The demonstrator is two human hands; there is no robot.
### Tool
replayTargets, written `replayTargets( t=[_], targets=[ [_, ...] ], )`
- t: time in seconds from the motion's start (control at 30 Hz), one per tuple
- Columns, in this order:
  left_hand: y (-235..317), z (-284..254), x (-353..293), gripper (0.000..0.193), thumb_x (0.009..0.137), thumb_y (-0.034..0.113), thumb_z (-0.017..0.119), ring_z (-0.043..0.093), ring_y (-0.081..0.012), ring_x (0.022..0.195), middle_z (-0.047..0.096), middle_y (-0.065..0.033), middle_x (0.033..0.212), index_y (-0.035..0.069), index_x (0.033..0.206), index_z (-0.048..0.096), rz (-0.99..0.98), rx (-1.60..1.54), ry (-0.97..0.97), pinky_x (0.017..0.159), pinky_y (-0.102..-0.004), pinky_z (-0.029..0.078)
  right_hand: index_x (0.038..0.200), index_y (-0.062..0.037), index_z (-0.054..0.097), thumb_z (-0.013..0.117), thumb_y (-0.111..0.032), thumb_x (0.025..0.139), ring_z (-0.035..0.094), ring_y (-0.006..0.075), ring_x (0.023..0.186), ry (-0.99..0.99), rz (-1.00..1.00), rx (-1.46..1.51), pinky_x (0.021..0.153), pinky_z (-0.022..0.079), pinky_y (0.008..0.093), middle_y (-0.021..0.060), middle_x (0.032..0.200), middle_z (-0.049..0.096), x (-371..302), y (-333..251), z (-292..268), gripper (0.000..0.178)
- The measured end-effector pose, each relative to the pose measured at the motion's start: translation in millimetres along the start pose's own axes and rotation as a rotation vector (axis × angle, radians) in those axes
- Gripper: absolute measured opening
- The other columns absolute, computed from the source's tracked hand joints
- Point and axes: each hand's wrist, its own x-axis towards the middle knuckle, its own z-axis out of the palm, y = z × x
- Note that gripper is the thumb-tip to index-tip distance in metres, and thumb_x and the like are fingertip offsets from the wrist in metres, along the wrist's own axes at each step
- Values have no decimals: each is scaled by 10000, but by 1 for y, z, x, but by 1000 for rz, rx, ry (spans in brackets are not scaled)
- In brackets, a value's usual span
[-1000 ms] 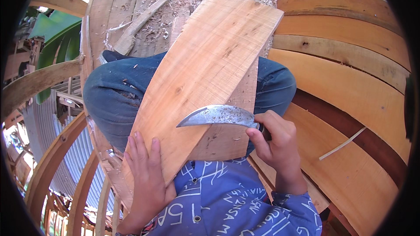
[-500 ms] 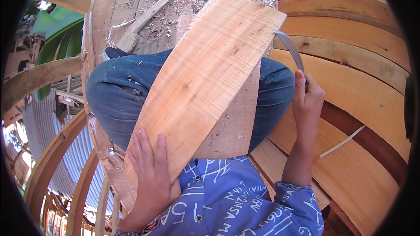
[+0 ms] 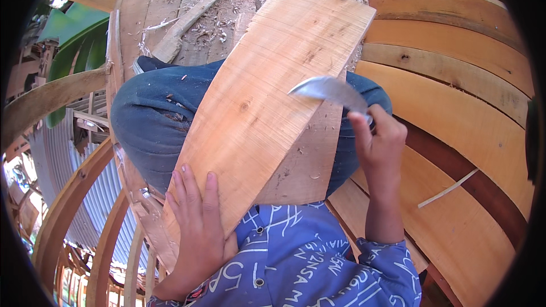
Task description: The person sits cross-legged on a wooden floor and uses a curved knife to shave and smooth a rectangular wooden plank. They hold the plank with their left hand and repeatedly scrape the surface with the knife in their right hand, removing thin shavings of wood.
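A broad wooden board [image 3: 250, 102] slants over my crossed legs, its far end toward the upper right. My left hand [image 3: 196, 219] holds its near end, fingers stretched over the top face and thumb by the lower edge, seemingly under it. My right hand [image 3: 382, 139] is closed round the handle of a curved knife [image 3: 333, 92], most of the handle hidden in the fist. The blade, slightly blurred, reaches leftward over the board's right edge; whether it touches the wood I cannot tell. Under the board, across my lap, lies a second wooden piece [image 3: 310, 153].
Curved planks [image 3: 443, 102] rise on the right, with a thin wood strip [image 3: 448, 189] lying there. Shavings [image 3: 219, 28] and a long stick [image 3: 196, 20] cover the plank floor ahead. On the left stand curved ribs [image 3: 74, 204] with corrugated metal sheets [image 3: 94, 193] beyond them.
My right hand has brought the curved knife from beside the board's far right edge leftward and nearer, over the board. The board's far end has shifted slightly; my left hand stays on it.
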Motion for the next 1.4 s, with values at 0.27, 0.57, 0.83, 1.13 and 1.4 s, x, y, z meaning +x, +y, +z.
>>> replayTargets(
  t=[0.27,0.57,0.83,1.13,1.4],
  targets=[
    [-9,4,-3,920,676,167,626,53,-584,1378,67,-402,1482,-24,1469,201,10,0,2,1024,-729,68,656,24,517,620,-370,921,359,164,445,39,352,117,432,312,348,96,493,372,14,36,-15,485],
    [-3,1,0,952,641,148,619,36,-588,1377,67,-403,1482,-31,1471,188,4,21,-13,1023,-729,73,607,-45,496,733,-491,763,495,279,433,-101,-29,49,419,379,356,103,489,451,-12,-11,2,529],
    [-3,1,-1,919,661,153,599,56,-586,1377,87,-406,1478,-37,1467,200,4,17,3,1021,-732,66,638,23,547,648,-442,878,409,206,415,43,322,30,423,321,362,109,468,412,27,42,-2,533],
    [-3,1,0,924,650,144,607,58,-595,1372,79,-413,1474,-46,1460,205,12,22,-10,1012,-741,72,631,-23,541,735,-436,791,487,290,427,-137,5,70,424,380,367,129,512,485,-10,-13,-12,484],
    [2,1,3,926,649,138,615,57,-601,1368,82,-422,1467,-46,1460,206,-6,30,-8,1008,-745,66,646,24,568,648,-506,850,450,338,430,-3,132,-42,447,373,407,151,481,464,31,15,-5,573]
  ],
)
